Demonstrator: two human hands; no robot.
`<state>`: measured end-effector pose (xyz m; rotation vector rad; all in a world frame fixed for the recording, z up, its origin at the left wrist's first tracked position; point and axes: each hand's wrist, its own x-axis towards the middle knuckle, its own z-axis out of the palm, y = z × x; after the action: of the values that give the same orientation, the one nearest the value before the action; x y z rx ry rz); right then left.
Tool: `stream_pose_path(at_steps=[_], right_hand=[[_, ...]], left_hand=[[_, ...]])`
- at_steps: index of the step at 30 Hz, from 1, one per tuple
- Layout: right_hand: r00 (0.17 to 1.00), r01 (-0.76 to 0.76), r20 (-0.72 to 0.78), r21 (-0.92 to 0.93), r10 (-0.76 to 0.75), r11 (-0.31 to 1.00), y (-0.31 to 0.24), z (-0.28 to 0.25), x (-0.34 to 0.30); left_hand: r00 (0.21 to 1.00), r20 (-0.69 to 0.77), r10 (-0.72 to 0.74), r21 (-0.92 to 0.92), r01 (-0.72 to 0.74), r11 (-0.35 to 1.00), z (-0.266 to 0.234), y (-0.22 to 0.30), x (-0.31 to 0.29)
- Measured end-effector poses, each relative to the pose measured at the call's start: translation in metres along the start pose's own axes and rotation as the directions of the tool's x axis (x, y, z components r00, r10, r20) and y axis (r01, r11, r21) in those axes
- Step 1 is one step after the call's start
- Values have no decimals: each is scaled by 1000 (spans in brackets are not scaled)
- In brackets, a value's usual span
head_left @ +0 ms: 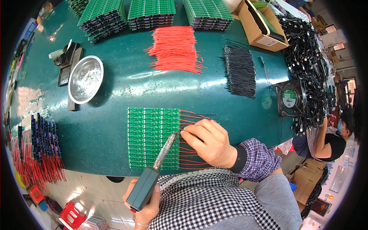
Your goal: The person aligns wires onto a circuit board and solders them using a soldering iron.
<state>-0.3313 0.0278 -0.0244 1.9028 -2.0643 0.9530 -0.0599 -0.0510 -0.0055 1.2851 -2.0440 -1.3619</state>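
Observation:
My left hand (143,201) is closed round the dark green handle of a soldering iron (164,153). Its metal tip meets the right edge of a green circuit board panel (153,134), which lies flat at the near side of the table. At that same edge, my right hand (209,140) is closed in a pinch. A thin wire appears to be between its fingertips, mostly covered by them. Several red wires (189,155) stick out rightward from the panel's edge, above and below my right hand.
Beyond the panel lie red wires (174,50) and black wires (240,71). Stacked circuit boards (151,13) line the far edge. A metal bowl (86,79) is at left, wired boards (40,143) nearer. At right are a fan (290,98), a cable heap (303,53) and another person (326,142).

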Motion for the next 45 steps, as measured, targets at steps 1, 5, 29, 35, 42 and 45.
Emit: stream_pose_path(at_steps=[1,5,29,35,42,45], right_hand=[[1000,0,-1,2,0,1000,0,0,0],[1000,-6,7,4,6,1000,0,-1,1],[999,9,-48,17,-8,1000,-4,0,-6],[1000,26,13,33,-26,999,-4,-3,-5],[1000,15,-10,12,-15,1000,-4,0,-6],[1000,15,-4,8,-15,1000,-5,0,-6]], left_hand=[[1000,-12,13,1,-13,1000,0,1,1],[1000,-31,-5,3,5,1000,-2,-3,-5],[999,-35,25,3,-25,1000,-3,5,-5],[996,-29,81,22,-80,997,-3,0,-6],[997,1,72,65,-72,995,-5,-2,-8],[999,16,42,51,-43,998,-5,-1,-8]])
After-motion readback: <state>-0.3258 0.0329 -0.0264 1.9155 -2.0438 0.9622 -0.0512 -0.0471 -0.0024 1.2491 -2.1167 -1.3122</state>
